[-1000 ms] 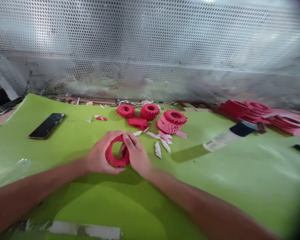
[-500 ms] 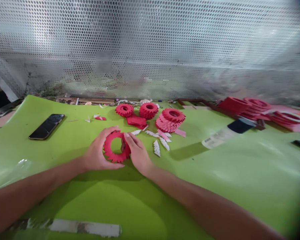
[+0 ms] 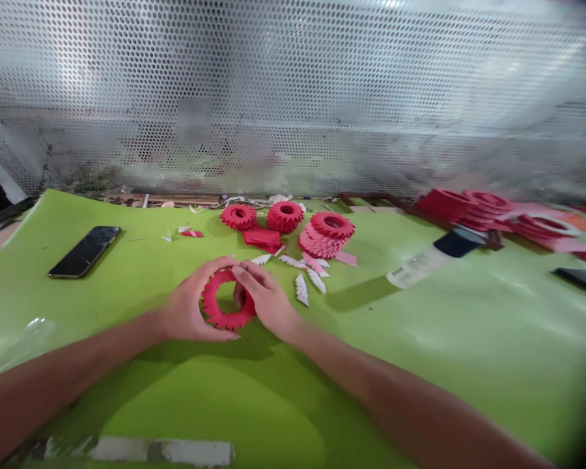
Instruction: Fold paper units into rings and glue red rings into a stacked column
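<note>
A red folded-paper ring (image 3: pixel 213 311) with a spiky outer edge is held just above the green table (image 3: pixel 420 365). My left hand (image 3: pixel 188 305) curls round its left side, thumb below and fingers over the top. My right hand (image 3: pixel 265 301) grips its right side, fingers bent over the rim and into the hole. Loose white folded paper pieces (image 3: pixel 301 289) lie just right of my hands.
Finished red paper rings (image 3: pixel 237 216) and a stack of rings (image 3: pixel 325 236) sit behind my hands. A black phone (image 3: pixel 84 251) lies at the left. A glue bottle (image 3: pixel 430 259) lies on its side at the right, with more red rings (image 3: pixel 488 206) beyond. Perforated metal mesh (image 3: pixel 293 98) backs the table.
Both hands kept hold of the red ring and turned it slightly, the fingers shifting along its rim. The view moved a little to the right.
</note>
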{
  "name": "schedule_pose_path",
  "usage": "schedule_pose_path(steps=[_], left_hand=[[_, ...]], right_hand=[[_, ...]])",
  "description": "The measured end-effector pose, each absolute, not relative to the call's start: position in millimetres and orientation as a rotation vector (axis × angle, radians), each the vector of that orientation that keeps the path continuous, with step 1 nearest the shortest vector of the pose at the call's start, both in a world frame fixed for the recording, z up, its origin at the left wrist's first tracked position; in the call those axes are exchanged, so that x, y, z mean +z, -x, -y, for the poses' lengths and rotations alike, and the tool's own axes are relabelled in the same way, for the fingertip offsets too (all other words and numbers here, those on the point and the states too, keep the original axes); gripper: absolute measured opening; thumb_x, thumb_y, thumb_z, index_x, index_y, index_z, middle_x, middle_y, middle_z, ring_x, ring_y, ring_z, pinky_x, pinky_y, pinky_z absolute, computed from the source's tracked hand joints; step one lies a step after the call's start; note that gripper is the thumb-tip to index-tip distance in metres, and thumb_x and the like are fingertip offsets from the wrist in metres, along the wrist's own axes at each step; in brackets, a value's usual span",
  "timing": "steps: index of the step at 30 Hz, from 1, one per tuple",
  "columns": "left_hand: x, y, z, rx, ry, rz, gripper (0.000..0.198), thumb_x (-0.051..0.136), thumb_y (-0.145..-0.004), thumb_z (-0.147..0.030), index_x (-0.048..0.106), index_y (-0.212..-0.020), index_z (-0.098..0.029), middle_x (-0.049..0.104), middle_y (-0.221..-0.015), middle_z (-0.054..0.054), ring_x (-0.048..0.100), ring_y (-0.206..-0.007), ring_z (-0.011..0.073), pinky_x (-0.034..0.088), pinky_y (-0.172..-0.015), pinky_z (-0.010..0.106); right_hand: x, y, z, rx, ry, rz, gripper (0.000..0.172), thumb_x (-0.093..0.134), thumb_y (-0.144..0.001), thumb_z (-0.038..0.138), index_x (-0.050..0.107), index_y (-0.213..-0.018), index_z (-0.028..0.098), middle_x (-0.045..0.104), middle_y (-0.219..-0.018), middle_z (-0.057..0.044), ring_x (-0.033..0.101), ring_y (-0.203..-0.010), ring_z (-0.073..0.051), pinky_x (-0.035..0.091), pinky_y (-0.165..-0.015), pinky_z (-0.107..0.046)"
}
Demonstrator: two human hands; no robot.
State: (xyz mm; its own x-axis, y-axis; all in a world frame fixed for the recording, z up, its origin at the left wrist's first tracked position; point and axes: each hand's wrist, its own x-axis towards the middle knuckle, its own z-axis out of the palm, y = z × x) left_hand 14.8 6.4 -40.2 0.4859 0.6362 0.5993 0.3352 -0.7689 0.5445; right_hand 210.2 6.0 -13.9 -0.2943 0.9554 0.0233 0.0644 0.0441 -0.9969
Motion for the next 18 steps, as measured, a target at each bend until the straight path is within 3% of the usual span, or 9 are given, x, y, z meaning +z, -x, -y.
schedule_pose_path(steps=[6,13,16,18], left_hand=[[-38.2,-15.1,-4.8,1.096,-2.343,-0.817,0.110,0.097,-0.061,-0.047,0.040,-0.152,-0.024,0.060,-0.146,0.018,0.060,-0.135,0.0392,0.051,-0.115,0.054],[-38.9,-18.3,-8.6,1.281,-2.390,-0.821,0.119,0.092,-0.063,-0.063,0.030,-0.157,-0.026,0.046,-0.157,0.018,0.052,-0.140,0.0439,0.045,-0.120,0.061],[-38.7,-18.9,-8.2,1.284,-2.369,-0.903,0.122,0.092,-0.059,-0.069,0.031,-0.155,-0.027,0.050,-0.154,0.016,0.055,-0.138,0.0463,0.047,-0.119,0.062],[-37.6,-19.3,-6.5,1.300,-2.351,-0.931,0.113,0.092,-0.063,-0.064,0.035,-0.152,-0.026,0.054,-0.150,0.015,0.058,-0.135,0.0437,0.050,-0.117,0.059]], right_hand=[[-17.9,-205.7,-2.9,1.382,1.085,1.486,0.038,0.058,-0.092,0.059,0.055,-0.079,0.023,0.054,-0.058,0.005,0.050,-0.053,-0.013,0.037,-0.052,-0.026],[-15.6,-208.3,-3.1,1.344,1.078,1.385,0.038,0.052,-0.096,0.061,0.052,-0.087,0.024,0.060,-0.070,0.003,0.054,-0.064,-0.014,0.044,-0.063,-0.028],[-18.4,-204.9,-0.2,1.378,1.078,1.343,0.039,0.052,-0.095,0.065,0.051,-0.096,0.026,0.064,-0.074,0.002,0.058,-0.067,-0.016,0.047,-0.065,-0.030],[-20.3,-201.5,3.5,1.408,1.073,1.338,0.042,0.053,-0.093,0.068,0.051,-0.096,0.026,0.065,-0.076,0.002,0.062,-0.072,-0.018,0.050,-0.069,-0.031]])
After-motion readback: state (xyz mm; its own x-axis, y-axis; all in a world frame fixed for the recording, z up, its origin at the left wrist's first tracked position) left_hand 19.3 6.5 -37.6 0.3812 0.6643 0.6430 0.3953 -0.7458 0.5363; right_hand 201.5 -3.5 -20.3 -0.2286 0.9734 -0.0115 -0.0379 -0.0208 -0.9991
